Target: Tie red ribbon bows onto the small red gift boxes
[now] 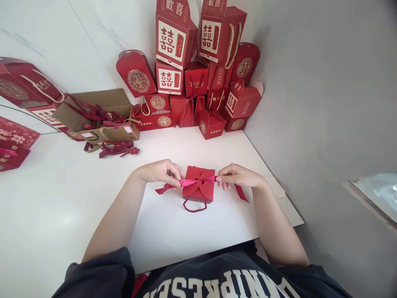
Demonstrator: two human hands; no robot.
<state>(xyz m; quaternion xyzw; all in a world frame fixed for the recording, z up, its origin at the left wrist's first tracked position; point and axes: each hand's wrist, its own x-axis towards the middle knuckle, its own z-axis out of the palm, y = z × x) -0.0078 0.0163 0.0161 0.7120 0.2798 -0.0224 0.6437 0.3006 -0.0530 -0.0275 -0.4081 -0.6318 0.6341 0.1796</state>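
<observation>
Red gift box (198,186) sits on the white table (173,231), near the middle of its front part and just ahead of the person's chest, with a cord handle looped out toward the near edge. One pink-red ribbon (195,181) runs across its scalloped top flaps; its two loose tails trail onto the table at either side. The left hand (161,171) pinches the ribbon at the box's left edge, fingers closed on it, and the right hand (237,176) pinches the other end at the box's right edge in the same way, so the strand is drawn straight between them.

Bare tabletop lies all around the box: a wide stretch to the left, a clear band in front up to the near edge, and a narrower strip to the right, where the table's right edge runs diagonally close by the right forearm. Beyond that edge is grey floor.

At the far corner, well apart from the hands, a pile of finished red boxes (198,70) leans against the wall; roughly fifteen, though the overlap makes an exact count uncertain. To its left stands one open cardboard carton (96,111) holding more red ribbons, with a few spilled on the table beside it. More red bags (21,95) lie at the far left. Nothing stands between the hands and the box.
</observation>
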